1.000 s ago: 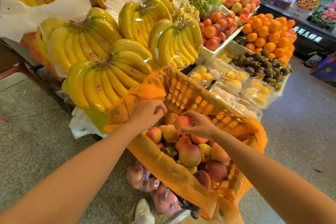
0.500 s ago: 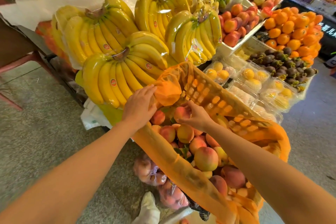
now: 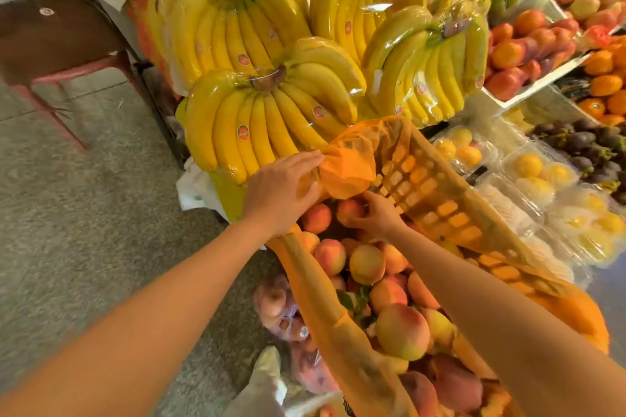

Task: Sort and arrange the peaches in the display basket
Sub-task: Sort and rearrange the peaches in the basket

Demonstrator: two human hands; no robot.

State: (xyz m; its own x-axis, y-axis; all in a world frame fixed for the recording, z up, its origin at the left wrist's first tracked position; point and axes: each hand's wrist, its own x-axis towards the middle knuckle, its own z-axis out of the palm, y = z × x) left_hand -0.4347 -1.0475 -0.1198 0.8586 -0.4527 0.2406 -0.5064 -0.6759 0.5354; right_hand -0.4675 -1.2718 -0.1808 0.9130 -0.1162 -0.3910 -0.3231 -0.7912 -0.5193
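At the far end of the peach-filled basket (image 3: 433,200), which runs lengthwise toward the bananas (image 3: 271,125), the right hand (image 3: 377,218) grips one peach (image 3: 350,210); the left hand (image 3: 281,193), fingers straight, presses the liner (image 3: 345,169).

Wrapped banana bunches (image 3: 271,118); oranges (image 3: 606,85); dark mangosteens (image 3: 582,141); red-legged stool (image 3: 61,41)

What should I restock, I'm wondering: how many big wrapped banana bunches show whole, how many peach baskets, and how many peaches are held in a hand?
Wrapped banana bunches: 4
Peach basket: 1
Held peach, in the right hand: 1
Total: 6
Bunches cut off or hidden at the top are not counted.
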